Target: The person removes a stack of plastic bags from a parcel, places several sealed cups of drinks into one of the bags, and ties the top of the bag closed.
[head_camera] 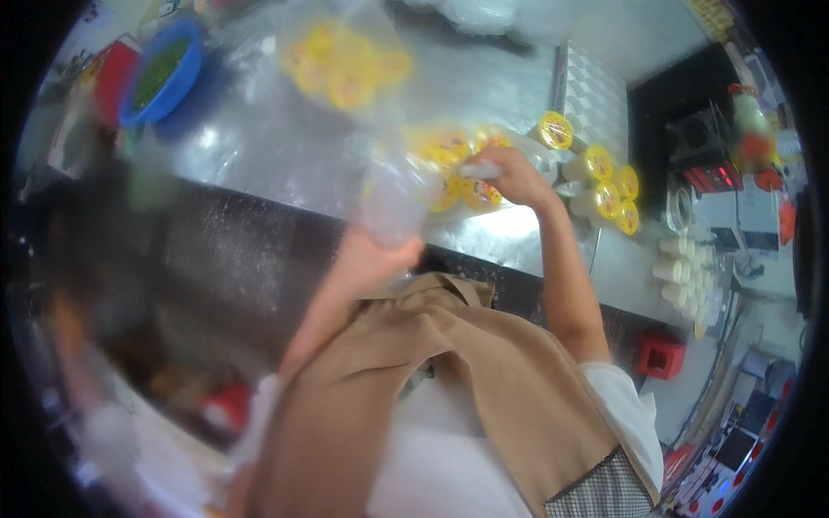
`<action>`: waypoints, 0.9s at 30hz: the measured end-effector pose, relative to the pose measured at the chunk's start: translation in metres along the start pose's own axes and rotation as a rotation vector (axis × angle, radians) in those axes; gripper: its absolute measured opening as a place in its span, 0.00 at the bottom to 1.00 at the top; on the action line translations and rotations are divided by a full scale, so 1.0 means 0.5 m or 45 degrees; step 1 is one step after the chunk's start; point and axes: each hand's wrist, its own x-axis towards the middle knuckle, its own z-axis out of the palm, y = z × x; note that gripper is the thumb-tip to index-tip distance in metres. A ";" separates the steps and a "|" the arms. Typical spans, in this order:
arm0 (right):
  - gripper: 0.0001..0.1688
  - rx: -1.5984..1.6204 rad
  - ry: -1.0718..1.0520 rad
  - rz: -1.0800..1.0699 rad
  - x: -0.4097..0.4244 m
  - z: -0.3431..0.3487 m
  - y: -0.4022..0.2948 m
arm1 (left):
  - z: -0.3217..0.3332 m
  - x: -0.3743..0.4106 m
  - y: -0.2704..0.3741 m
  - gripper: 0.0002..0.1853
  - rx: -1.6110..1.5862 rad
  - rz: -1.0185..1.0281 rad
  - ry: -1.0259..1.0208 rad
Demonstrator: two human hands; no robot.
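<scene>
My left hand grips a clear plastic bag, blurred, near the front edge of the metal counter. My right hand has its fingers curled around a whitish piece, which looks like bunched plastic. Just beneath and beside that hand are several sealed cups with yellow printed lids; clear plastic seems to lie around them. Farther back, a blurred clear bag holds another group of yellow-lidded cups.
More sealed cups stand to the right on the steel counter. Behind them is a patterned box. At the far left sits a blue basin with chopped greens. Stacked pale cups and a machine with a red display are at right.
</scene>
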 end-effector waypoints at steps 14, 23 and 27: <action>0.12 0.766 0.124 0.044 -0.006 -0.010 -0.063 | -0.087 0.137 -0.008 0.29 -0.776 -0.259 -0.585; 0.26 -0.555 0.030 0.060 0.081 0.073 -0.041 | -0.075 0.156 0.065 0.27 -0.853 -0.140 -0.347; 0.39 -0.683 0.587 -0.220 -0.011 0.052 -0.143 | -0.085 0.144 0.077 0.26 -0.873 -0.170 -0.216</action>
